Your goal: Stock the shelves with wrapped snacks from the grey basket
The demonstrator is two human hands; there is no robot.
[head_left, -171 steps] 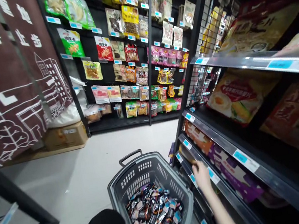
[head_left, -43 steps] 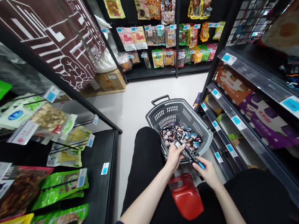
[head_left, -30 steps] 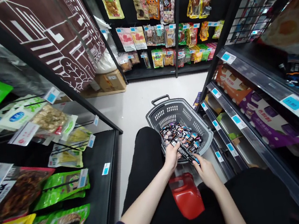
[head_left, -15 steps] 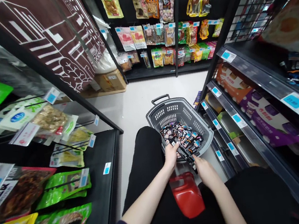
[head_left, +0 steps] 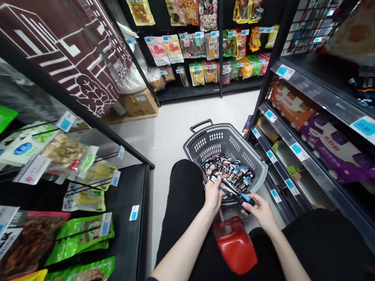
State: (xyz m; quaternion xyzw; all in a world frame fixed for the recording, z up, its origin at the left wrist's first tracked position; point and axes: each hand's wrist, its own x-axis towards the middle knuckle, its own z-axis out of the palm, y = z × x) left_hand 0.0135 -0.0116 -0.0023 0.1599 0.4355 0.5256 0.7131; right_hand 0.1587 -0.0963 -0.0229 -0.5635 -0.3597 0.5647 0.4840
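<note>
Both my hands hold a narrow black snack packet (head_left: 231,190) between them, slanting down to the right, with a shiny face and a blue patch near its lower end. My left hand (head_left: 213,196) pinches the upper end, its thumb on top. Around the lower end the fingers of my right hand (head_left: 260,209) are closed. Just beyond and below is a grey shopping basket (head_left: 254,151) on the floor. Many small dark packets (head_left: 224,160) lie loose in it. A translucent red plastic container (head_left: 236,249) sits between my legs, below the hands. Whether more than one packet is held, I cannot tell.
To the right stands a black shelf (head_left: 333,103) with price tags and purple cartons (head_left: 334,148). Bagged snacks hang on the left rack (head_left: 68,150) and the back rack (head_left: 189,40). A cardboard box (head_left: 139,103) stands at the back left.
My right hand has shifted slightly right and rolled over, its fingers now showing at the packet's lower end. The held packet now shows a shiny face and blue patch. The basket has stayed put.
</note>
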